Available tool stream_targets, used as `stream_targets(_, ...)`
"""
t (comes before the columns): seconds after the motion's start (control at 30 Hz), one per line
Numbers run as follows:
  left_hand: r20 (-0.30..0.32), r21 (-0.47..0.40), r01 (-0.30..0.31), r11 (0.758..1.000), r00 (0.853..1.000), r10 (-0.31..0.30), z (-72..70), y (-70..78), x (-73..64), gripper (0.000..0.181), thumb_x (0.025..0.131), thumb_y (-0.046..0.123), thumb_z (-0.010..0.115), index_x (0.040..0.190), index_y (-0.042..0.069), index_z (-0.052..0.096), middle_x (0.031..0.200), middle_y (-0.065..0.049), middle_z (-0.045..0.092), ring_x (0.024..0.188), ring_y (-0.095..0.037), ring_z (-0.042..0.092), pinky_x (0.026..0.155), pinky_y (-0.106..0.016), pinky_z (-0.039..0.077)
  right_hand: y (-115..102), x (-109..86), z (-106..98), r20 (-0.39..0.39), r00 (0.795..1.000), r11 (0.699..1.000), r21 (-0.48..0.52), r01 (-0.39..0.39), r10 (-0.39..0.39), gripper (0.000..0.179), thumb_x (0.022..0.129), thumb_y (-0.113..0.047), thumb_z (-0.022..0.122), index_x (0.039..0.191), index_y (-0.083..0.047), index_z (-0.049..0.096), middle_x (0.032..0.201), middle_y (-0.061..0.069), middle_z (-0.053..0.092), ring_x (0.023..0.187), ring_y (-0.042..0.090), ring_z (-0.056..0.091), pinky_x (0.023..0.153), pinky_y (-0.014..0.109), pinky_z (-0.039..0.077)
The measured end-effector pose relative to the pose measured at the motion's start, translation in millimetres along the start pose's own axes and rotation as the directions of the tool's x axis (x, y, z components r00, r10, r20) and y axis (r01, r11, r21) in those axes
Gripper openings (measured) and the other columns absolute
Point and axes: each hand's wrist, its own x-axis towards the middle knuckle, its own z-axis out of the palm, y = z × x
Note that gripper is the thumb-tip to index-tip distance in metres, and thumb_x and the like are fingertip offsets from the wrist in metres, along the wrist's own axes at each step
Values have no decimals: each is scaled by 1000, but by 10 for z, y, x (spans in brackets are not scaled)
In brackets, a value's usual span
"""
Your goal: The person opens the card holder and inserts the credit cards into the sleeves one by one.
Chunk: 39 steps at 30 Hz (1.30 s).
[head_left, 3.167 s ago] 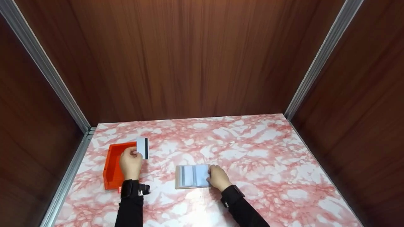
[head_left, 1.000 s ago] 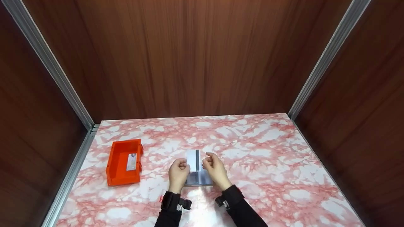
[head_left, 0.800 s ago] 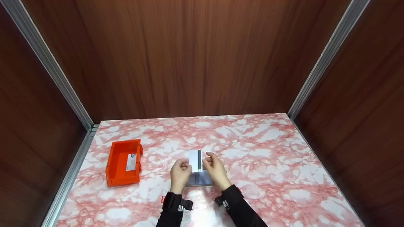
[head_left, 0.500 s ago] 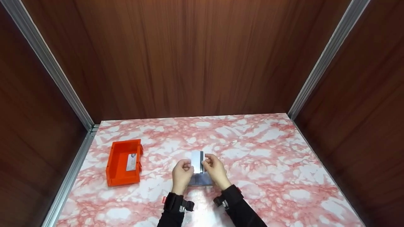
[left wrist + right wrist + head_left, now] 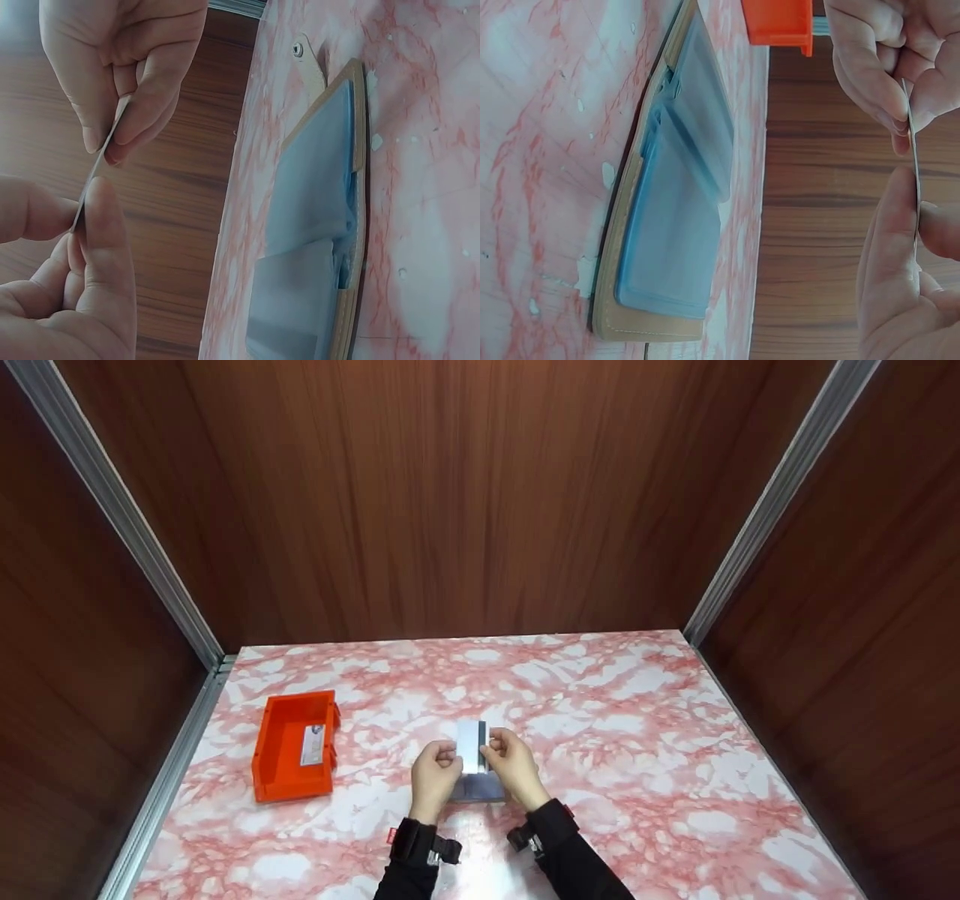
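Observation:
A white card with a dark magnetic stripe (image 5: 469,746) is held up over the card holder (image 5: 480,788). My left hand (image 5: 433,776) pinches its left side between thumb and fingers. At the striped right side, my right hand (image 5: 516,769) pinches it too. Seen almost edge-on, the card (image 5: 96,166) spans both hands in the left wrist view. Below, the card holder (image 5: 671,225) lies open on the table, its tan cover holding clear bluish plastic sleeves. A strap with a metal snap (image 5: 298,51) sticks out from the cover.
An orange bin (image 5: 289,791) stands on the left of the table, with a printed card or label (image 5: 312,745) inside its right side. The pink-and-white marbled tabletop (image 5: 600,780) is bounded by dark wood-look panels (image 5: 450,510) and metal rails.
My left hand has carried the card from beside the orange bin rightward to above the card holder. My right hand has let go of the holder and now pinches the card's striped edge.

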Motion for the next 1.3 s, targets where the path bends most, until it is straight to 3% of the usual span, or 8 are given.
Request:
stream_targets(0.27, 2, 7, 5, 1000, 1000, -5, -18, -12, 7, 18, 82, -1, 67, 100, -1, 70, 84, -6, 66, 78, -17, 60, 74, -31, 50, -11, -7, -18, 5, 1000, 999, 48, 7, -7, 32, 93, -1, 65, 118, 15, 55, 89, 12, 61, 73, 20, 60, 61, 32, 55)
stream_targets(0.43, -6, -33, 26, 999, 1000, -26, -49, -15, 24, 17, 83, -1, 66, 99, -1, 70, 84, -5, 65, 74, -17, 61, 69, -27, 50, 3, 0, -58, 11, 999, 999, 13, 32, -32, 32, 93, -1, 64, 117, 17, 54, 90, 15, 60, 78, 27, 62, 62, 33, 55)
stream_targets(0.6, -13, -48, 27, 998, 1000, -27, -83, -52, 41, 18, 85, -2, 65, 102, -5, 69, 84, -7, 66, 71, -17, 64, 63, -25, 52, 38, 14, -93, 3, 1000, 999, -48, 16, -16, 32, 92, -3, 66, 117, 15, 56, 90, 12, 61, 78, 21, 60, 64, 26, 53)
stream_targets(0.87, -85, 38, -8, 999, 996, 11, -158, -149, 81, 19, 84, 0, 66, 101, -6, 70, 85, -9, 69, 76, -19, 65, 71, -28, 52, 159, 51, -97, -45, 999, 990, -141, 2, -9, 27, 88, -1, 68, 110, 12, 60, 86, 8, 61, 78, 16, 56, 70, 28, 53)
stream_targets(1.3, -102, 145, 4, 989, 995, 11, -232, -363, 100, 23, 80, 3, 70, 100, -7, 69, 86, -11, 68, 81, -28, 67, 76, -39, 54, 270, 77, -89, -59, 997, 975, -214, -67, 56, 25, 85, -1, 67, 106, 11, 60, 83, 6, 58, 76, 17, 54, 71, 33, 50)
